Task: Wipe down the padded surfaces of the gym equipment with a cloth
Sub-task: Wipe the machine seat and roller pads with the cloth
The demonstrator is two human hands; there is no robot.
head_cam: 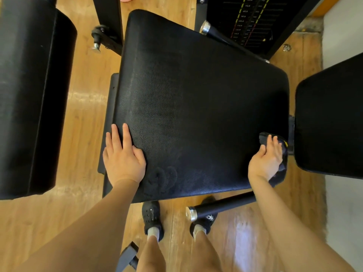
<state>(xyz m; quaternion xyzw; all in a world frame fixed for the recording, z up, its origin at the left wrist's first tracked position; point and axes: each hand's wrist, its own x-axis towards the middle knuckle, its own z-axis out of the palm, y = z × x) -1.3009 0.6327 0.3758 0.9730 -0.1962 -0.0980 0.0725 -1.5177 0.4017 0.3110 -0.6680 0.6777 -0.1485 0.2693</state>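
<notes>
Head view, looking down on a black padded seat (196,107) that fills the middle of the frame. Left hand (122,156), lower left of the pad: fingers straight and flat on the vinyl near its left edge, holding nothing, apparently bracing. Right hand (268,158), lower right: its grip is on a dark cloth (280,171), pressed against the pad's right edge with the fingers laid over it; part of the cloth hangs below the palm. Two further black pads lie at far left (29,95) and far right (330,118), both untouched by either hand. A chrome-capped handle bar (222,208) projects below the seat, near the person's shoes on the wooden floor (82,114). Likely risks: the loose hanging part of the cloth may snag in the narrow gap between seat and right pad, and a stroke confined to the edge would leave the broad centre of the pad unwiped.
</notes>
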